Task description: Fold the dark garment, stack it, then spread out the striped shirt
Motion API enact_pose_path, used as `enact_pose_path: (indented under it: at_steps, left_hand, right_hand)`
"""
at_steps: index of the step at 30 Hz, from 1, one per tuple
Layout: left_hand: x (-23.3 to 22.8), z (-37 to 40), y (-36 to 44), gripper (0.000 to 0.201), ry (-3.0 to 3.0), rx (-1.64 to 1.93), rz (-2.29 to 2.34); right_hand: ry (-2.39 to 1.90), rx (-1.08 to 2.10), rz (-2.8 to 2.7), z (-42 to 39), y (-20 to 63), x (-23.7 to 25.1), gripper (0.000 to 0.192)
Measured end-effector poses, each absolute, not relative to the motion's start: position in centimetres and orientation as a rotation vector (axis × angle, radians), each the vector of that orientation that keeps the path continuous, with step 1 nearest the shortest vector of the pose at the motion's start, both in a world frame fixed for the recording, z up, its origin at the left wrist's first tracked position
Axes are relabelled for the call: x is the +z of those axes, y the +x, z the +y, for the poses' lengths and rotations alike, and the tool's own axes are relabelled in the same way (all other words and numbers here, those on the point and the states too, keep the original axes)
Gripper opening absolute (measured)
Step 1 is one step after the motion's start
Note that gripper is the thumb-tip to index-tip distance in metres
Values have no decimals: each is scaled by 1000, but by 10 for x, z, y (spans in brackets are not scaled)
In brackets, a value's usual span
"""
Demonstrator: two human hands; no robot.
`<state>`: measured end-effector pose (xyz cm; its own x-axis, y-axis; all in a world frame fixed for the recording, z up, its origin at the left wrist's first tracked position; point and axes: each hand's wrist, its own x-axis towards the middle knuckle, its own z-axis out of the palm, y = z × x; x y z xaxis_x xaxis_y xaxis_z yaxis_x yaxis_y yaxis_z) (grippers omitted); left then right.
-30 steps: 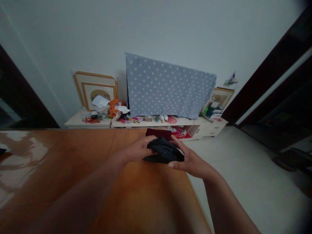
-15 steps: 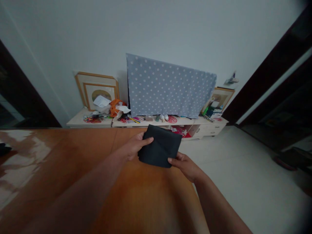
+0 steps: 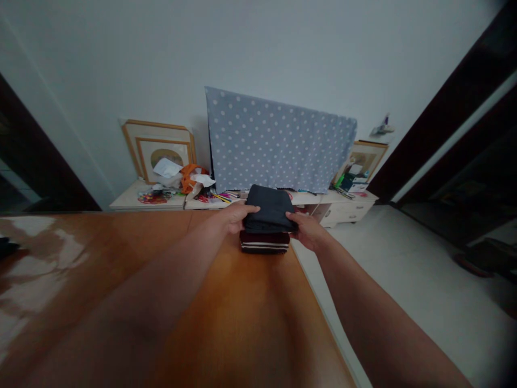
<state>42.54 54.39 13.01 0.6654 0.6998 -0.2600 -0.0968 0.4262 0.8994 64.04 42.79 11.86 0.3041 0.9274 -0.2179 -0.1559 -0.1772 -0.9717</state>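
Observation:
A folded dark grey cloth lies on top of a folded dark red cloth with pale stripes at the far right corner of the brown wooden table. My left hand grips the grey cloth's left edge, thumb on top. My right hand holds its right edge. Both arms reach forward across the table.
Beyond the table stands a low white cabinet with clutter, framed pictures and a screen under a dotted blue-grey cover. A pale tiled floor lies to the right, dark door frames at both sides.
Both hands carried the folded grey cloth forward, away from me, and set it on the dark red striped cloth at the table's far corner.

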Motion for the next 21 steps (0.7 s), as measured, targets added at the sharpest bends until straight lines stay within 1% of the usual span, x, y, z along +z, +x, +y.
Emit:
enact_pose_path:
  at_steps: [3,8,14,18,21]
  left_hand:
    - [121,551,433,58,1069,593,682]
    - [100,558,441,59,1086,646,750]
    - [71,556,443,55,1054,657,885]
    - [70,553,441,49,1001,687,805]
    - [73,549,439,44,1047,707,798]
  right_hand:
    - [-1428,1131,-798,433,648,109,32]
    - [-1456,1153,-829,438,648,92,30]
    - [-1509,1114,-805,440,652,70,21]
    - [-1495,1123,-782,439,656,64,14]
    - [-1490,1117,-791,436,655,66,15]
